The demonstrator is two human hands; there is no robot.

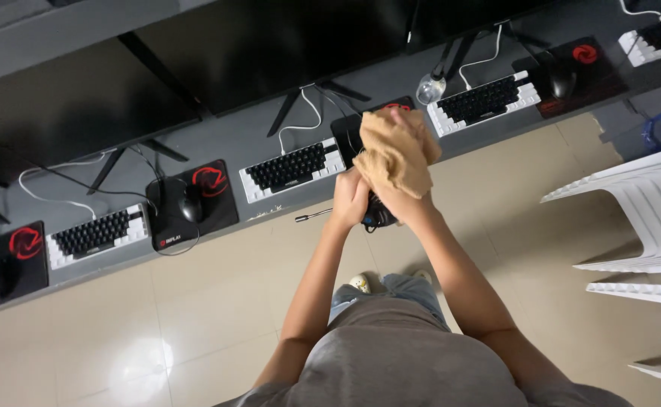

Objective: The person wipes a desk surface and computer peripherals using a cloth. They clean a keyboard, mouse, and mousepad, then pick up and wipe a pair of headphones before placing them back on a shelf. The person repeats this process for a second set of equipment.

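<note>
Left hand point(351, 197): closed around a dark headset-like object point(379, 213), held above the tiled floor at the edge of the long grey desk point(225, 139).
Right hand point(398, 192): mostly hidden under a crumpled tan cloth point(396, 151) it grips, pressed against the object.
Nearby: black-and-white keyboard point(291, 169); white stacked plastic chairs point(639, 218).

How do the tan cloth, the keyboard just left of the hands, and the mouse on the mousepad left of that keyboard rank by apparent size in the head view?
1. Tan cloth, though it is raised nearer the camera, so this is unsure.
2. Keyboard, close behind.
3. Mouse, clearly smallest.
</note>
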